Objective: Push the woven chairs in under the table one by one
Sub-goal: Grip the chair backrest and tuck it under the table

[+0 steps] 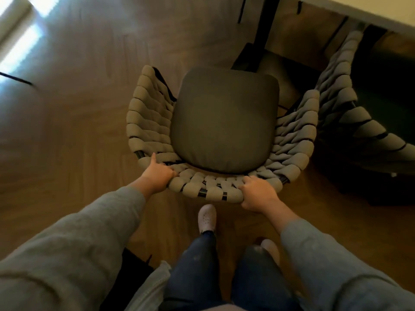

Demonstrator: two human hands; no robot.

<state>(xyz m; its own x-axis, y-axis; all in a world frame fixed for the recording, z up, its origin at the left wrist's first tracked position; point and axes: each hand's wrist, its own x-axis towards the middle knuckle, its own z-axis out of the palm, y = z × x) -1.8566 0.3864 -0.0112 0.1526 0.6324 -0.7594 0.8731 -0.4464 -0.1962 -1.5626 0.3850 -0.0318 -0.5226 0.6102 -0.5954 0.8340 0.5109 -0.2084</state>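
Left hand (158,176) grips the woven chair (224,122) by its back rim, fingers curled over, thumb out. Right hand (258,194) is wrapped round the same rim. Chair stands on the wood floor (78,63), clear of the table (359,10) edge. The second chair (350,86) is tucked partly under the table.

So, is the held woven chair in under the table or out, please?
Out: the woven chair shows its whole seat cushion, clear of the table; left hand and right hand grip its backrest.

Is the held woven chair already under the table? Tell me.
No: the woven chair, gripped by the left hand and right hand, has its whole cushion showing, short of the table.
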